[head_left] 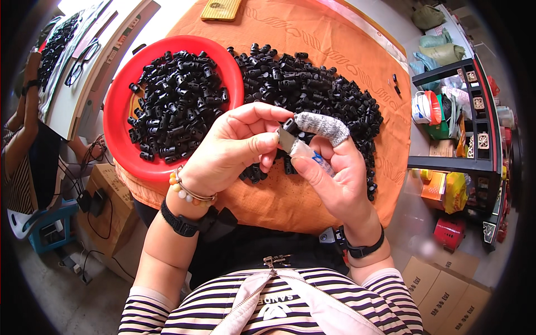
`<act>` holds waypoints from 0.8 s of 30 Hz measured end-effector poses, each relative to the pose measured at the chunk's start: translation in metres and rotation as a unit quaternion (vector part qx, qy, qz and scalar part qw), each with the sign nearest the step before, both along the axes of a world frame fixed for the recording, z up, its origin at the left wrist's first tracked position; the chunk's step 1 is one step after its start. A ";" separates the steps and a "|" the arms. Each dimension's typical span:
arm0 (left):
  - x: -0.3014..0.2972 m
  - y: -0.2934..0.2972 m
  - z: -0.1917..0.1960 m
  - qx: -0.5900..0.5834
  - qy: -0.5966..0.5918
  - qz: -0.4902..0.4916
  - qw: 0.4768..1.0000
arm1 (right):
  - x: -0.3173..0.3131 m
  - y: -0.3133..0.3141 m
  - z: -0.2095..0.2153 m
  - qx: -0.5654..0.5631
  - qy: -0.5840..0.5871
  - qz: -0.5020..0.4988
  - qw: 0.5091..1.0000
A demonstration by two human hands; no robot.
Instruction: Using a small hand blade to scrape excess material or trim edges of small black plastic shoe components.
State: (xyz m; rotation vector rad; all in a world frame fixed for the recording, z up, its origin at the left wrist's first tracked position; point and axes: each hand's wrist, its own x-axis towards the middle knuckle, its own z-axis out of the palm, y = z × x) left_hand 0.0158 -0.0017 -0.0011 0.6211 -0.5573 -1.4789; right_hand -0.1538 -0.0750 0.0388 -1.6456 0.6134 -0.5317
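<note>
My left hand (231, 144) pinches a small black plastic part (290, 126) between its fingertips. My right hand (340, 173) is closed around a short flat blade (287, 140) with a white and blue wrapped handle (312, 157). The blade lies against or just beside the black part; exact contact is hard to tell. A grey knitted cover (325, 126) sits on my right index finger, which touches the far side of the part. Behind my hands spreads a big pile of similar black parts (312, 84). To their left, a red round tray (118, 120) holds many more.
An orange cloth (268, 204) covers the table, with a yellow patterned pad (221, 9) at its far edge. A few loose black pieces (396, 85) lie at the right. A black shelf (455, 162) stands right, cardboard boxes (446, 290) below. Another person's arm (28, 111) shows far left.
</note>
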 end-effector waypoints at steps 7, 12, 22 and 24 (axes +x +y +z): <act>0.001 -0.001 -0.002 0.009 -0.006 -0.008 1.000 | 0.000 -0.002 -0.002 0.032 -0.045 0.019 0.998; -0.002 -0.002 -0.006 0.012 0.009 -0.014 1.000 | -0.005 -0.008 -0.005 0.007 -0.022 0.018 1.000; -0.004 -0.002 -0.004 0.020 0.014 -0.021 0.999 | 0.007 -0.011 0.001 0.108 -0.089 -0.046 0.989; -0.006 -0.003 -0.004 0.020 0.013 -0.027 0.999 | 0.012 -0.011 -0.006 0.073 -0.111 -0.018 0.991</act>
